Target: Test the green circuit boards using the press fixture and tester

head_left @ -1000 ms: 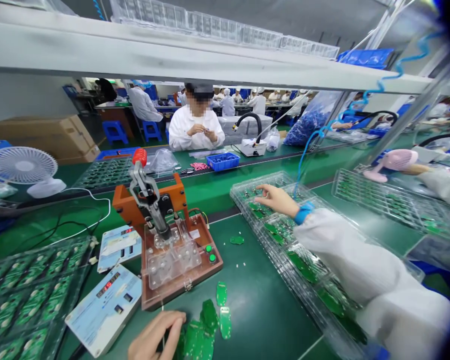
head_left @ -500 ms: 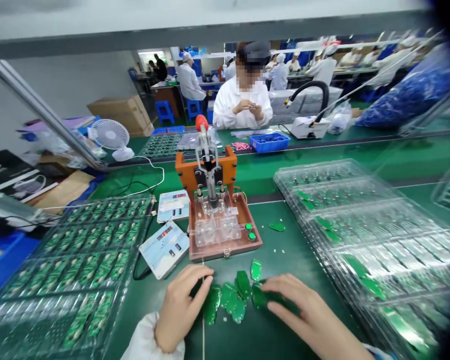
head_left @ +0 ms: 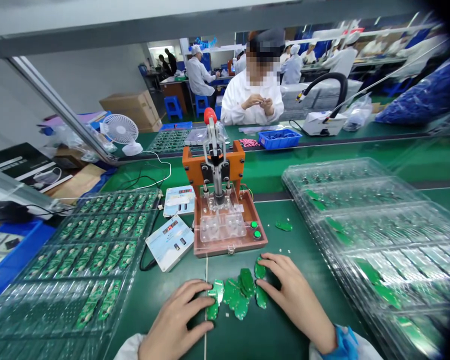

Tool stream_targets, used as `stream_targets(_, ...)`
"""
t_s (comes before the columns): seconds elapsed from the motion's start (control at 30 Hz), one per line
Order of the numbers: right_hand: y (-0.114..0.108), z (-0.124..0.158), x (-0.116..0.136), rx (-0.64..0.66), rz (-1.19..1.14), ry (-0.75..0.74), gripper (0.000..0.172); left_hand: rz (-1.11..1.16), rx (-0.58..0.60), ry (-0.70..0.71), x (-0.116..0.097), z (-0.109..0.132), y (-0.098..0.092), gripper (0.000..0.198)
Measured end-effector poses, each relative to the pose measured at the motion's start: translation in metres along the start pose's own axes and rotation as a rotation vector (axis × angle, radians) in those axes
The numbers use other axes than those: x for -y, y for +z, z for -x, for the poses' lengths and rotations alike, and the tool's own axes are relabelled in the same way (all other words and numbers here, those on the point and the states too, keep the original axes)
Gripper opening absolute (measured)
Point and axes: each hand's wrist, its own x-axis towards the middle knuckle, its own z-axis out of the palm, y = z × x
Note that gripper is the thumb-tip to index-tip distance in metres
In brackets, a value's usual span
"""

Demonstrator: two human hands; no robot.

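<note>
Several small green circuit boards (head_left: pixel 237 295) lie in a loose heap at the lower centre of the frame, flat on the green desk (head_left: pixel 285 325), and both hands now close in on them from either side. Half a second ago the hands sat lower and wider; a full second ago the right arm was stretched out over the clear trays at the right while only the left hand was near the heap. The left hand (head_left: pixel 178 320) now rests at the heap's left edge, its grip spread, fingertips touching the leftmost board. The right hand (head_left: pixel 294 295) lies at the heap's right edge, grip likewise spread and flat, fingertips on the boards nearest it; neither hand pinches anything. My reading is that the reach to the trays is over and the boards are being gathered together.

Just above the heap stands the orange press fixture (head_left: pixel 221 200) with its red-knobbed lever upright and a clear nest below it, empty as far as I can tell. One stray board (head_left: pixel 284 226) lies right of the fixture. Left of it sit two small meters (head_left: pixel 170 241). Clear trays of boards (head_left: pixel 97 250) fill the lower left; stacked clear trays (head_left: pixel 378 220) fill the right. A person in white (head_left: pixel 255 95) works across the belt, top centre.
</note>
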Motion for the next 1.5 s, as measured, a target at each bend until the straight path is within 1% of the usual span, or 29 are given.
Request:
stream_targets(0.1, 0.002, 0.000, -0.002, -0.016, -0.008, -0.016, 0.025, -0.008, -0.008, 0.031, 0.001, -0.002, 0.002, 0.018)
stream_targets(0.2, -0.002, 0.003, -0.005, -0.022, -0.069, -0.015, 0.025, -0.013, -0.034, 0.035, 0.000, -0.002, 0.000, 0.017)
stream_targets(0.27, -0.010, 0.001, -0.004, -0.040, -0.129, -0.011, 0.024, 0.003, -0.066, 0.027, -0.003, -0.003, -0.005, 0.017)
stream_targets(0.33, -0.022, -0.007, 0.001, -0.065, -0.183, -0.025, 0.022, 0.025, -0.129, 0.022, -0.005, -0.011, -0.017, 0.018)
stream_targets(0.4, -0.033, -0.024, 0.010, -0.097, -0.209, -0.071, 0.021, 0.028, -0.225, 0.034, -0.006, -0.026, -0.032, 0.019)
stream_targets(0.5, -0.041, -0.065, 0.025, -0.106, -0.197, -0.178, 0.020, -0.007, -0.351, 0.066, 0.000, -0.063, -0.054, 0.016)
stream_targets(0.57, -0.041, -0.092, 0.033, -0.079, -0.181, -0.234, 0.021, -0.032, -0.387, 0.068, 0.008, -0.090, -0.065, 0.014)
stream_targets(0.67, -0.036, -0.121, 0.039, -0.052, -0.163, -0.291, 0.027, -0.051, -0.360, 0.071, 0.019, -0.118, -0.071, 0.015)
stream_targets(0.77, -0.033, -0.132, 0.039, -0.029, -0.148, -0.332, 0.033, -0.066, -0.299, 0.081, 0.025, -0.129, -0.070, 0.015)
stream_targets(0.93, -0.030, -0.135, 0.033, 0.004, -0.154, -0.363, 0.032, -0.046, -0.247, 0.022, 0.026, -0.129, -0.066, 0.013)
stream_targets(1.07, -0.029, -0.139, 0.030, 0.023, -0.190, -0.372, 0.030, -0.019, -0.227, -0.020, 0.026, -0.130, -0.066, 0.010)
stream_targets(1.13, -0.029, -0.140, 0.030, 0.023, -0.214, -0.375, 0.032, -0.007, -0.224, -0.022, 0.026, -0.129, -0.065, 0.009)
stream_targets(1.23, -0.031, -0.136, 0.032, -0.001, -0.257, -0.381, 0.030, 0.002, -0.245, -0.001, 0.026, -0.125, -0.062, 0.014)
stream_targets(1.3, -0.037, -0.134, 0.032, -0.064, -0.292, -0.364, 0.021, -0.008, -0.339, 0.009, 0.021, -0.119, -0.057, 0.018)
stream_targets(1.37, -0.048, -0.135, 0.034, -0.188, -0.330, -0.313, 0.014, -0.002, -0.508, 0.024, 0.012, -0.113, -0.048, 0.014)
stream_targets(1.4, -0.056, -0.138, 0.036, -0.265, -0.352, -0.283, 0.015, 0.011, -0.580, 0.049, 0.006, -0.110, -0.042, 0.012)
stream_targets(1.43, -0.065, -0.142, 0.039, -0.339, -0.373, -0.256, 0.015, 0.025, -0.622, 0.096, 0.000, -0.108, -0.036, 0.011)
stream_targets(1.47, -0.075, -0.149, 0.044, -0.403, -0.394, -0.238, 0.016, 0.032, -0.634, 0.160, -0.007, -0.106, -0.028, 0.010)
stream_targets(1.5, -0.084, -0.157, 0.051, -0.456, -0.415, -0.236, 0.016, 0.030, -0.612, 0.231, -0.013, -0.105, -0.021, 0.011)
